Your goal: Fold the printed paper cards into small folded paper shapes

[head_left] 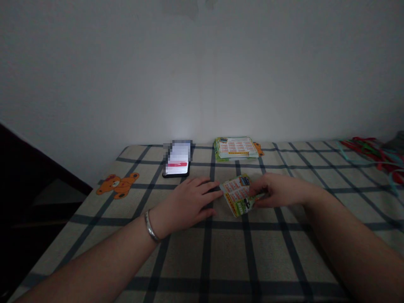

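Observation:
My right hand is closed on a small printed card with orange and green print, held tilted just above the checked cloth. My left hand lies flat on the cloth with fingers stretched out, its fingertips touching or almost touching the card's left edge. A silver bangle sits on my left wrist. Farther back lies a stack of similar printed cards.
A phone with a lit screen lies at the back left of the checked tablecloth, which has a bear print. Red and green ribbons lie at the far right. A white wall rises behind; the left side drops into darkness.

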Available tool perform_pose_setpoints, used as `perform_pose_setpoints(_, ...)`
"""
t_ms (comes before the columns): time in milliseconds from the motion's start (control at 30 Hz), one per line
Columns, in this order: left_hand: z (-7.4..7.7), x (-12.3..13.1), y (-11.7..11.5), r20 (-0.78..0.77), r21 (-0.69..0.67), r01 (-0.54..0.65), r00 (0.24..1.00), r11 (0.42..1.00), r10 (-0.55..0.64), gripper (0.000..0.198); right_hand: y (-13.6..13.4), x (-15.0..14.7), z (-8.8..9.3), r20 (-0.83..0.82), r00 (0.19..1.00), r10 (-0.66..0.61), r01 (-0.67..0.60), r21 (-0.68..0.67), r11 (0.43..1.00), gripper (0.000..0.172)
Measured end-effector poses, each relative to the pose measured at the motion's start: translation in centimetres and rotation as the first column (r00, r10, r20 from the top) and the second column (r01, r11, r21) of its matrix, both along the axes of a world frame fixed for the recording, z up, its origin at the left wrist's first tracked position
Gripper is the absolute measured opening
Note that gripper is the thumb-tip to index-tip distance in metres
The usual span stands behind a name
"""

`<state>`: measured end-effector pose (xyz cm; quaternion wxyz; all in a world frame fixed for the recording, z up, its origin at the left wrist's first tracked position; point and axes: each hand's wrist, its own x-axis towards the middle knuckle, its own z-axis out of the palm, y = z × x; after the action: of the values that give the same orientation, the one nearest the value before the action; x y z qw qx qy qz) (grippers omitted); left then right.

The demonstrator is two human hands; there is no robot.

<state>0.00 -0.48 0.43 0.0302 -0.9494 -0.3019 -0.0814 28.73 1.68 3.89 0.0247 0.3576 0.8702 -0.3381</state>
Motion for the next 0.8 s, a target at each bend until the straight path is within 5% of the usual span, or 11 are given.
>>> perform_pose_setpoints(233, 0.0, 0.0, 0.1, 0.012, -0.032, 0.052, 0.999, 0.998, -0.052, 0.049, -0.4, -1.0, -0.2, -0.078, 0.997, 0.01, -0.017, -0.091, 0.996, 0.026)
perform_pose_setpoints(533, -0.3, 0.1, -0.1, 0.033, -0.04, 0.099, 0.995, 0.994, -0.098, 0.045, -0.1, -1.3, -1.0, -0.029, 0.973, -0.227, 0.229, 0.128, 0.965, 0.022)
perform_pose_setpoints(800, 0.0, 0.3, -0.3, 0.05, -0.034, 0.1, 0.994, 0.994, -0.098, 0.038, -0.1, -1.4, -1.1, -0.089, 0.976, -0.199, 0.204, 0.054, 0.977, 0.02)
